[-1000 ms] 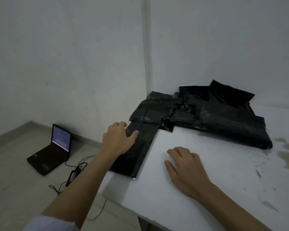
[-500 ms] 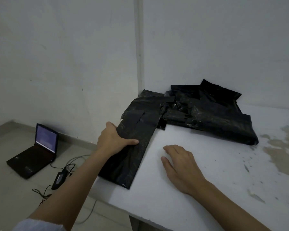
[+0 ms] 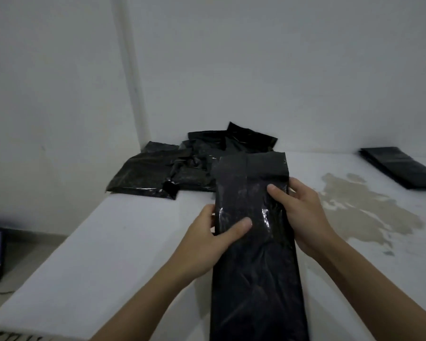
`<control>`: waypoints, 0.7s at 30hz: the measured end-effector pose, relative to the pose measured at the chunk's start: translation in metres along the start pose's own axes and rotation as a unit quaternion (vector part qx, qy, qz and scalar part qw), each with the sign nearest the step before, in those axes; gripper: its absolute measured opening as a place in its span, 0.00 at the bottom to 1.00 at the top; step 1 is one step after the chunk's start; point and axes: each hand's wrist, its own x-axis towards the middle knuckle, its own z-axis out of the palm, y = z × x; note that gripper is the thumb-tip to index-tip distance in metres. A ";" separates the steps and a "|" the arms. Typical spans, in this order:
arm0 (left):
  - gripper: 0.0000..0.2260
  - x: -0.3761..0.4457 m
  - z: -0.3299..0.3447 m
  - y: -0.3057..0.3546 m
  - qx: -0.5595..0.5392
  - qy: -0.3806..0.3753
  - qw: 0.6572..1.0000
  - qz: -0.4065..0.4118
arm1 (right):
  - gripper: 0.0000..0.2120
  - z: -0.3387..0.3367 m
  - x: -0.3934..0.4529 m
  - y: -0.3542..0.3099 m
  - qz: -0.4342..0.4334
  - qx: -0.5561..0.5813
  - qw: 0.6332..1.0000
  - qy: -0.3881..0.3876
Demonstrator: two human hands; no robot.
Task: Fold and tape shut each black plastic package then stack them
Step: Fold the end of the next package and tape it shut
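Two hands on one package [image 3: 252,232].
Your left hand [image 3: 208,238] and right hand [image 3: 299,212] grip its sides, thumbs on top; pile [image 3: 158,172] beyond your left hand.

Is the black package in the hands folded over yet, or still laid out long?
Unfolded: held package extends full length between both hands.

Glossy black plastic package [image 3: 253,230], black heap of packages [image 3: 182,166] behind it, black stack [image 3: 401,168] far right, white table [image 3: 108,242] blotched with a tan stain [image 3: 369,207], pale grey-white wall [image 3: 256,70]
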 end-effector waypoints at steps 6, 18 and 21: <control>0.19 0.031 0.047 0.010 -0.190 -0.005 0.980 -0.053 | 0.11 -0.061 -0.022 0.005 0.033 -0.009 0.999 -0.009; 0.08 0.052 0.092 0.000 -0.227 -0.009 0.973 -0.039 | 0.08 -0.112 -0.021 0.014 0.051 -0.032 0.995 0.078; 0.08 0.055 0.093 0.000 -0.213 -0.005 0.977 -0.015 | 0.04 -0.111 -0.017 0.015 0.034 -0.028 0.994 0.100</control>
